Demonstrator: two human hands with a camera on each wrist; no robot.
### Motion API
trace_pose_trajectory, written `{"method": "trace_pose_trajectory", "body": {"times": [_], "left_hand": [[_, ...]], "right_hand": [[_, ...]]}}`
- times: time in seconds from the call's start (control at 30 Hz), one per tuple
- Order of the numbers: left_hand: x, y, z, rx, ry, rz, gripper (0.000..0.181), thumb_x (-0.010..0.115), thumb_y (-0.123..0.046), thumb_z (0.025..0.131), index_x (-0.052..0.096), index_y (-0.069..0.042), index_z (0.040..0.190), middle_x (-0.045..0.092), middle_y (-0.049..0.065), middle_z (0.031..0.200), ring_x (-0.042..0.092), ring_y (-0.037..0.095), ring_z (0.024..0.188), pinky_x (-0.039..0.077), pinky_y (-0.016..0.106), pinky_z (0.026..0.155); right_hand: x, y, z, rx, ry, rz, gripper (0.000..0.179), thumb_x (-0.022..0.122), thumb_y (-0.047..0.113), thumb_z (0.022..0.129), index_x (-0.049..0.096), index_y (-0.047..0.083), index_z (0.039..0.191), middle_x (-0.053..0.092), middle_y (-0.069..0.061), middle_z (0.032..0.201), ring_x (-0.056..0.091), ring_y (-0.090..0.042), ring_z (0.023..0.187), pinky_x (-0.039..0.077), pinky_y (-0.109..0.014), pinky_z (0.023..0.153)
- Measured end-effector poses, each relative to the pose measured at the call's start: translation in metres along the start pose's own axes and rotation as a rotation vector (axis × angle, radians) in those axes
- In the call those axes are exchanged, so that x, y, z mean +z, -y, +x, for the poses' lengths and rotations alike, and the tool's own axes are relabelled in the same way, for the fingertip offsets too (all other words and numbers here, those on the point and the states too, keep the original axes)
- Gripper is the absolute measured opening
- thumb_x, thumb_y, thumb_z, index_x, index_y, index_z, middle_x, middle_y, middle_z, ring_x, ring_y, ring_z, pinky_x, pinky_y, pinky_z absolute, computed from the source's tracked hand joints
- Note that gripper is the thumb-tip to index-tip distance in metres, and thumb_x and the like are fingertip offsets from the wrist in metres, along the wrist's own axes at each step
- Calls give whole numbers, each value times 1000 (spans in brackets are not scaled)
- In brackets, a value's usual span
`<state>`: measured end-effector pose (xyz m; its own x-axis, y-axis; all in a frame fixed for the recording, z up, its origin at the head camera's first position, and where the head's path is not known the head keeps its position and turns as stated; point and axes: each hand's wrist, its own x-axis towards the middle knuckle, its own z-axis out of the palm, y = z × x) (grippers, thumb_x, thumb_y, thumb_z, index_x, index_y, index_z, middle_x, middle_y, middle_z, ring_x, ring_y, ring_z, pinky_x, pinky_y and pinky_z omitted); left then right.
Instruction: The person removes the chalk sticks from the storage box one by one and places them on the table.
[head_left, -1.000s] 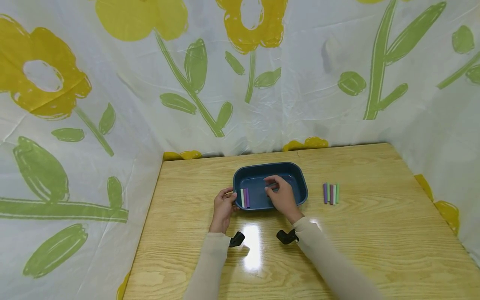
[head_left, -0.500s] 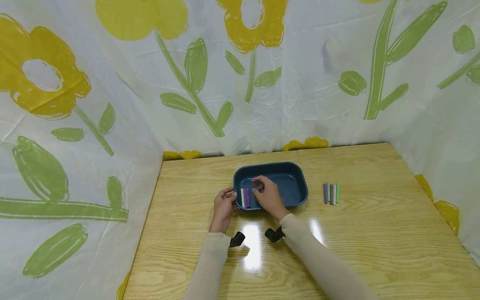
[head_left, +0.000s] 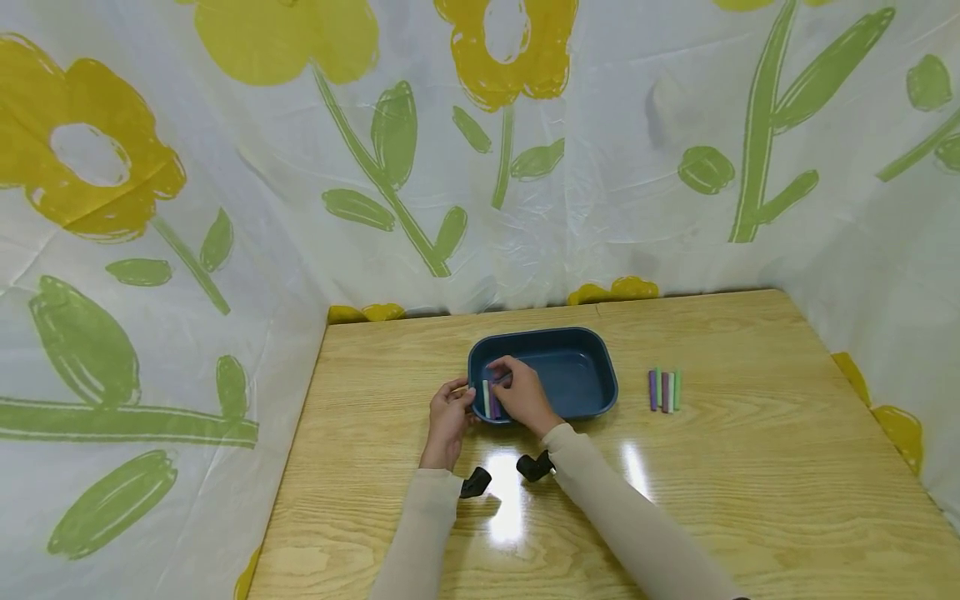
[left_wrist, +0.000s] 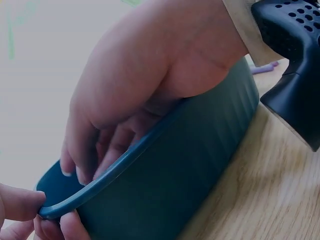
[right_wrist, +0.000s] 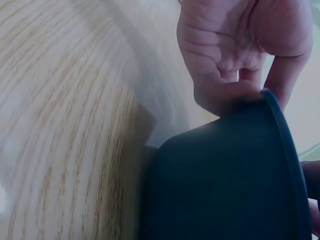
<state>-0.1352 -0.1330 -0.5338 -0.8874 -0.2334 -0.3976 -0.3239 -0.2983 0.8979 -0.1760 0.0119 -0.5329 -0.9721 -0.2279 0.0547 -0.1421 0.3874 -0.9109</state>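
A dark blue plastic bin (head_left: 558, 333) sits on the table, its near wall tall in the left wrist view. My left hand (head_left: 447, 421) grips the bin's left rim, thumb on one side and fingers on the other, as the right wrist view also shows. Inside, at the left end, a white chalk stick (head_left: 486, 400) stands beside purple chalk (head_left: 497, 408). My right hand (head_left: 525, 396) reaches over the near rim with bent fingers and thumb around the purple chalk's far end. In the left wrist view its fingertips are hidden behind the bin wall, so contact is unclear.
To the bin's right, several chalk sticks (head_left: 664, 392) in purple, green, mauve and white lie side by side on the wooden table (head_left: 720, 483). A flower-patterned white cloth (head_left: 622, 208) hangs behind the table and along both sides. Black wrist cameras (head_left: 475, 482) project from both sleeves.
My right hand has moved left inside the bin, from its middle to the chalk at the left end. The left hand has kept its hold on the rim.
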Motion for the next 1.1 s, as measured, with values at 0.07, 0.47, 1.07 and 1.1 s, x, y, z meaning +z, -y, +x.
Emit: {"method": "trace_pose_trajectory", "body": {"times": [0.07, 0.47, 1.07, 1.1], "left_hand": [[0, 0, -1, 2, 1, 2, 29, 60, -1, 106, 57, 4, 134, 56, 2, 96, 57, 16, 78, 49, 25, 61], [0, 0, -1, 0, -2, 13, 29, 60, -1, 105, 58, 3, 134, 56, 2, 96, 57, 16, 79, 49, 26, 62], [-1, 1, -1, 11, 27, -3, 28, 60, -2, 106, 56, 5, 133, 57, 4, 98, 58, 13, 73, 50, 23, 59], [-2, 1, -1, 13, 28, -3, 28, 60, -2, 106, 56, 5, 133, 58, 4, 99, 58, 14, 73, 50, 23, 59]], "right_hand": [[-1, 0, 1, 22, 16, -25, 31, 70, -8, 93, 70, -2, 123, 72, -19, 109, 71, -30, 91, 60, -48, 84], [-5, 0, 6, 157, 180, -150, 46, 71, -6, 91, 63, -6, 136, 72, -22, 115, 70, -31, 104, 58, -45, 91], [-3, 1, 5, 161, 217, -260, 26, 77, -1, 91, 66, -6, 114, 66, -15, 99, 60, -24, 87, 54, -40, 79], [-3, 1, 5, 160, 212, -256, 26, 77, -1, 91, 65, -5, 113, 65, -15, 97, 60, -24, 86, 53, -39, 77]]}}
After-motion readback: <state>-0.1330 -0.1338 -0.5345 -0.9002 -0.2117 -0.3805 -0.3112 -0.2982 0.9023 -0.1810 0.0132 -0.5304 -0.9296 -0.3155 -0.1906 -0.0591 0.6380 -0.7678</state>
